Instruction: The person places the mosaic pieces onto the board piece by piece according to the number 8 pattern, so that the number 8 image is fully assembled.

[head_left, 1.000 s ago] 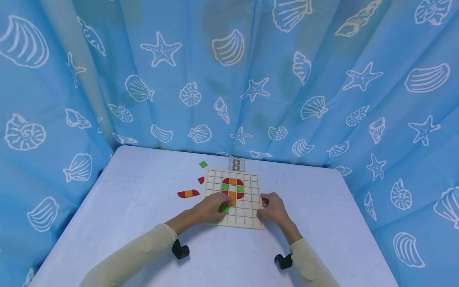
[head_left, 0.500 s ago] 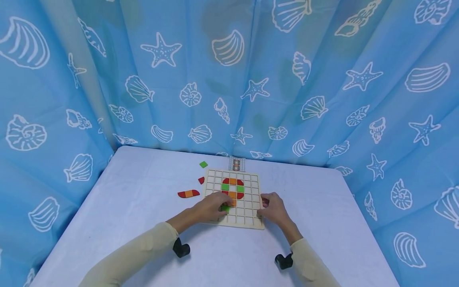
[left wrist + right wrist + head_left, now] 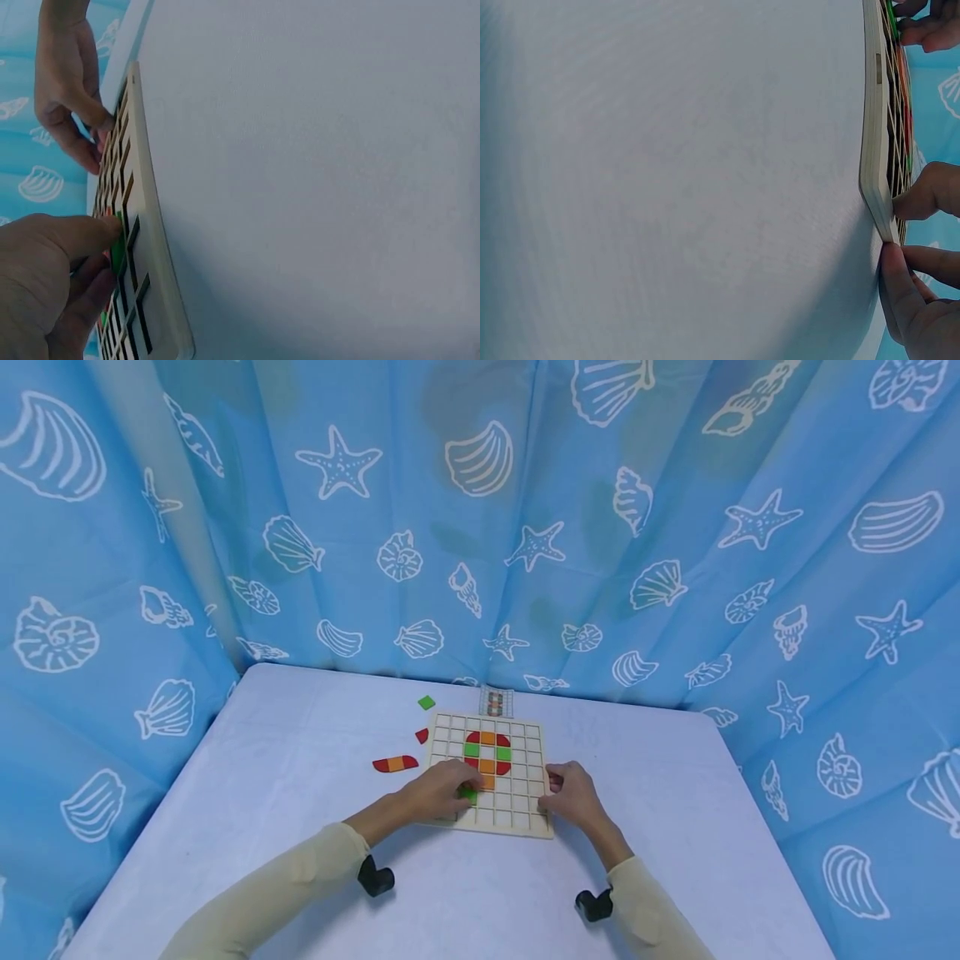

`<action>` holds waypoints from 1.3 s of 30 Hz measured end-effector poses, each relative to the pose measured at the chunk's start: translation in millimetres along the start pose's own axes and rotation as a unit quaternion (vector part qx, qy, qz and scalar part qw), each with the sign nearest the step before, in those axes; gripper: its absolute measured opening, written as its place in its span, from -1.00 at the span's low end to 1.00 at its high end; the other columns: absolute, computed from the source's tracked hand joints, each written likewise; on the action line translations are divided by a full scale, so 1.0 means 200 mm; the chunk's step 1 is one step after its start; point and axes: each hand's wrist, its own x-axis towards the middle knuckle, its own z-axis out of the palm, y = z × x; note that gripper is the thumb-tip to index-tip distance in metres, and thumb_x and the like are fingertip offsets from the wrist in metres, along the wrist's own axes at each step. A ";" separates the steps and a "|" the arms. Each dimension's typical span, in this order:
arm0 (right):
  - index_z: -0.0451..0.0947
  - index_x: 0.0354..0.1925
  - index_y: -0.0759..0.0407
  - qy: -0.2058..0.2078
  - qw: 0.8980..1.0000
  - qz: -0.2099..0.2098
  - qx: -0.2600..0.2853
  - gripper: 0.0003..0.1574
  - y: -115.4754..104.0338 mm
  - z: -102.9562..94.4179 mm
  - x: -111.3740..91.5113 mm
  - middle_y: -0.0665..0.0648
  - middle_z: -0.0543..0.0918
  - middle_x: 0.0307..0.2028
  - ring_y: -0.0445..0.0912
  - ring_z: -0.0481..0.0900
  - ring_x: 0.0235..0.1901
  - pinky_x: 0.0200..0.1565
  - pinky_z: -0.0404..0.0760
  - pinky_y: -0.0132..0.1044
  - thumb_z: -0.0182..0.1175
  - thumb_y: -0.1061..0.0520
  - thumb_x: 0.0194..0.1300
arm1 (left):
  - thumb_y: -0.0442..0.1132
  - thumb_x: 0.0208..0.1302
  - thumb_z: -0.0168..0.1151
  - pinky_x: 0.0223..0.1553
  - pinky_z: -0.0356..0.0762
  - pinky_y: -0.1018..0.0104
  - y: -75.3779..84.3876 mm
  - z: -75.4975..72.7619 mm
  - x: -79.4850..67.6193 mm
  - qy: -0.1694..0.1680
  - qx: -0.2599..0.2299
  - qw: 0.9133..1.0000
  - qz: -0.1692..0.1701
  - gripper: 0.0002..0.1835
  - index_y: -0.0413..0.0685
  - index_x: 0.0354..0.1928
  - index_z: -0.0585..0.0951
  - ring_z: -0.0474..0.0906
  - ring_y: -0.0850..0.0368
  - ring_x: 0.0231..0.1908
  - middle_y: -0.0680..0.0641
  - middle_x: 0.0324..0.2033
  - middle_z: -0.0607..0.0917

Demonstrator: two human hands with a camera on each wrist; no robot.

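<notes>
A wooden grid board [image 3: 517,810] lies on the table, with red, orange and green tiles set in its middle cells. My left hand [image 3: 438,791] is over the board's lower left part. Its thumb and fingers pinch a green tile [image 3: 118,251] at the grid, just beside an orange tile [image 3: 487,782]. My right hand [image 3: 576,795] holds the board's right edge. In the right wrist view its thumb [image 3: 930,191] lies on the top face and a finger touches the side. The left hand covers some of the cells.
Left of the board lie a red-orange-red row of tiles [image 3: 395,764], a red tile [image 3: 422,737] and a green tile [image 3: 426,702]. A small pattern card [image 3: 496,702] lies behind the board. A blue shell-print curtain [image 3: 480,527] hangs around the white table [image 3: 300,735].
Almost nothing differs. The left hand stays at the green tile with hardly any shift, and the right hand keeps its hold on the board's edge.
</notes>
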 end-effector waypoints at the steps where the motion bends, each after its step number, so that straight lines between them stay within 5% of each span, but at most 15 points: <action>1: 0.43 0.25 0.35 0.000 1.000 0.003 0.000 -0.14 0.00 0.00 0.00 0.17 0.47 -0.08 -0.02 0.46 -0.13 -0.09 0.58 -0.25 0.48 0.23 -0.03 | -0.17 0.22 0.38 0.04 0.52 0.33 0.00 -0.01 0.00 0.003 0.004 1.000 0.001 -0.60 0.01 0.10 0.62 0.47 0.23 -0.02 0.12 -0.05 0.62; 8: 0.42 0.24 0.37 0.002 1.000 -0.006 0.000 -0.15 0.01 0.01 -0.01 0.17 0.48 -0.08 -0.03 0.47 -0.14 -0.09 0.59 -0.24 0.48 0.24 -0.03 | -0.16 0.24 0.36 0.14 0.46 0.26 -0.11 -0.10 0.04 0.050 0.071 0.996 -0.014 -0.59 0.01 0.12 0.59 0.41 0.15 0.11 0.03 0.06 0.58; 16: 0.42 0.25 0.36 0.004 1.000 -0.004 0.001 -0.14 0.02 0.01 -0.01 0.17 0.48 -0.08 -0.03 0.47 -0.14 -0.08 0.58 -0.24 0.48 0.24 -0.04 | -0.26 0.22 0.32 0.16 0.44 0.22 -0.31 -0.23 0.09 0.078 0.086 0.986 -0.119 -0.62 -0.10 0.09 0.58 0.39 0.08 0.07 -0.07 0.04 0.56; 22: 0.42 0.25 0.37 0.004 1.000 -0.006 0.005 -0.14 0.02 0.01 -0.01 0.17 0.47 -0.08 -0.04 0.47 -0.14 -0.08 0.59 -0.25 0.47 0.25 -0.05 | -0.18 0.16 0.36 0.06 0.50 0.18 -0.36 -0.27 0.11 0.045 0.088 0.976 -0.192 -0.53 -0.11 0.12 0.56 0.36 0.02 -0.02 -0.11 -0.01 0.54; 29: 0.42 0.25 0.36 0.003 1.000 -0.006 0.004 -0.15 0.01 0.00 -0.01 0.17 0.47 -0.08 -0.04 0.47 -0.13 -0.07 0.59 -0.24 0.47 0.24 -0.03 | -0.17 0.24 0.34 -0.03 0.52 0.23 -0.38 -0.26 0.13 0.035 0.077 0.976 -0.202 -0.62 -0.12 0.08 0.60 0.35 0.02 -0.05 -0.10 -0.07 0.56; 39: 0.42 0.24 0.37 0.005 1.000 -0.009 0.001 -0.16 0.01 0.00 0.00 0.17 0.47 -0.08 -0.03 0.47 -0.14 -0.09 0.60 -0.25 0.47 0.24 -0.02 | -0.47 0.14 0.32 0.06 0.48 0.21 -0.46 -0.28 0.11 0.045 0.050 0.981 -0.183 -0.73 0.00 -0.15 0.71 0.35 0.02 -0.02 -0.07 -0.07 0.55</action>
